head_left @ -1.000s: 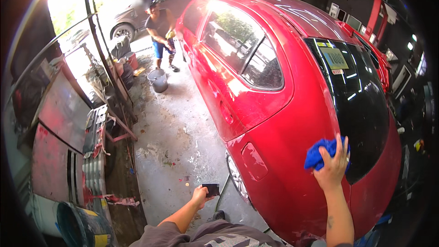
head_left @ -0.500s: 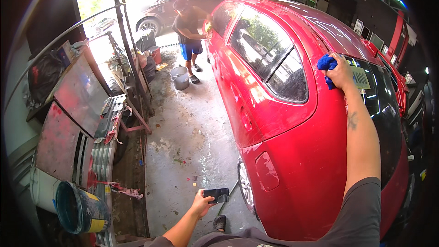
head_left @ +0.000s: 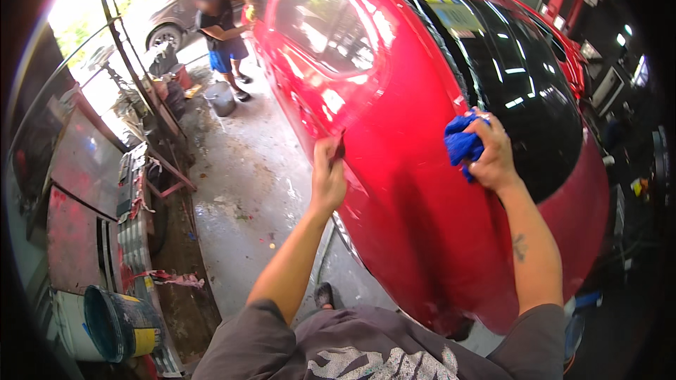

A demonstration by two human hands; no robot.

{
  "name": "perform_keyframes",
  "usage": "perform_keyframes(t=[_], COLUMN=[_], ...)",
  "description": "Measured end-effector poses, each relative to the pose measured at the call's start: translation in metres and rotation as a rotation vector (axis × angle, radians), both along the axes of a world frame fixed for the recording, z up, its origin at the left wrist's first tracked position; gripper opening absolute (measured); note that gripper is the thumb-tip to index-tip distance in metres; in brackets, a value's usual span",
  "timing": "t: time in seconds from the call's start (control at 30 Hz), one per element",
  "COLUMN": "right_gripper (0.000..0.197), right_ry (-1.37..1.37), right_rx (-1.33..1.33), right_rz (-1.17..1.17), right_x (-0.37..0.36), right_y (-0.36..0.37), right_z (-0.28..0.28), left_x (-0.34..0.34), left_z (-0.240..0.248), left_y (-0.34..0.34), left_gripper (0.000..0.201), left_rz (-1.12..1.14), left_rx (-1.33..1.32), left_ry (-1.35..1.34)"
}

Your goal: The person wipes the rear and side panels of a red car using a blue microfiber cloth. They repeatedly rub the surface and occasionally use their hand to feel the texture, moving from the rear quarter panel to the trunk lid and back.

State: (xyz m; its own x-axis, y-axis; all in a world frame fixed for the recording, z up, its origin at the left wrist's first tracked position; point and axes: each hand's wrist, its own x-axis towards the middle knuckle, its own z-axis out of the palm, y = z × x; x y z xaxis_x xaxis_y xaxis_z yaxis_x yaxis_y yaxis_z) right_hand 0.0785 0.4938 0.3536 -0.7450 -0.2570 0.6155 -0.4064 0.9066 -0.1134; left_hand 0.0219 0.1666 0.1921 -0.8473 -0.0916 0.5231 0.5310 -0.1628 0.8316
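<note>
A red car (head_left: 415, 239) fills the middle and right, close in front of me. My right hand (head_left: 494, 153) grips a bunched blue cloth (head_left: 462, 142) at the body panel beside the dark rear window (head_left: 517, 91). My left hand (head_left: 329, 179) is raised at the car's side, below the side window (head_left: 327, 24). Its fingers are closed on a thin, flat black piece (head_left: 341, 146), of which only a narrow part shows; its kind is unclear. Whether this hand touches the paint, I cannot tell.
Farther along the car's side, a person (head_left: 222, 32) works at the panel, with a grey bucket (head_left: 221, 100) by their feet. To my left, a dark paint-stained bucket (head_left: 121, 324) stands beside worn panels (head_left: 81, 239) and a metal post (head_left: 127, 49). Wet concrete floor (head_left: 246, 204) runs between.
My left hand has risen from low over the floor to the car's side with the black piece. My right hand has brought the blue cloth lower, toward me. The view has shifted right.
</note>
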Motion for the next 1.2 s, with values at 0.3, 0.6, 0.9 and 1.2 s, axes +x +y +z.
perform_keyframes(t=[0.3,0.6,0.9,1.2], right_gripper=[0.049,0.056,0.058,0.056], right_ry=[-0.058,-0.035,0.018,-0.005], right_rx=[-0.034,-0.1,-0.133,-0.155], right_rz=[-0.011,0.041,0.06,0.067], right_x=[0.181,0.174,0.147,0.144], right_y=[0.053,0.061,0.077,0.079], right_z=[-0.055,-0.053,-0.05,-0.051], left_x=[0.027,0.118,0.045,0.138], left_z=[0.058,0.015,0.033,0.003], left_y=[0.206,0.225,0.215,0.245], left_gripper=[0.065,0.072,0.074,0.072], left_rz=[0.241,0.203,0.301,0.245], left_rx=[-0.59,-0.698,-0.804,-0.769], left_ry=[0.056,0.032,0.135,0.19])
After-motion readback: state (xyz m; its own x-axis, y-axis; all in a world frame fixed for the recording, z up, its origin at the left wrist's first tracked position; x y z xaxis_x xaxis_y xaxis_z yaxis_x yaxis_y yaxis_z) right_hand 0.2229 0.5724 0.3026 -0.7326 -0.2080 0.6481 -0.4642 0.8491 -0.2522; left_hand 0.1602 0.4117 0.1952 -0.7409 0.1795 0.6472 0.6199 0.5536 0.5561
